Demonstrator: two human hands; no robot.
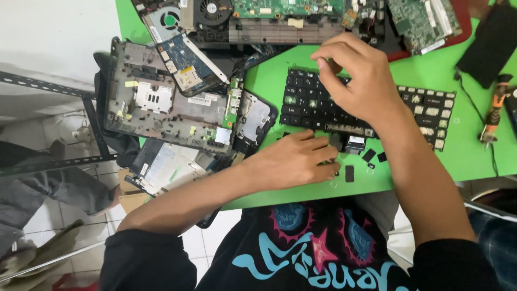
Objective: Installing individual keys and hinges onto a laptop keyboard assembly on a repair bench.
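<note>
- Resting flat, fingers loosely spread, left hand (293,159) on green table (474,156), beside loose black keycaps (349,173).
- Pinching with narrowed fingertips, right hand (353,75) over black keyboard (425,110); pinched item too small to tell.
- Lying farther left: opened laptop chassis (177,108), white rectangular labels, small yellow stickers.

Under the right hand (358,81), a laptop keyboard (425,110) lying flat on the table (474,156), stretching out to that hand's right, with loose keycaps (349,173) scattered just beside the left hand (293,159) at the table's near edge. To the left of both hands, an opened laptop chassis (161,108) overhanging the table edge, a smaller circuit board (186,62) resting on it. Beyond the right hand, more circuit boards (291,8) and a cooling fan (212,11); far right, a screwdriver (495,110).
</note>
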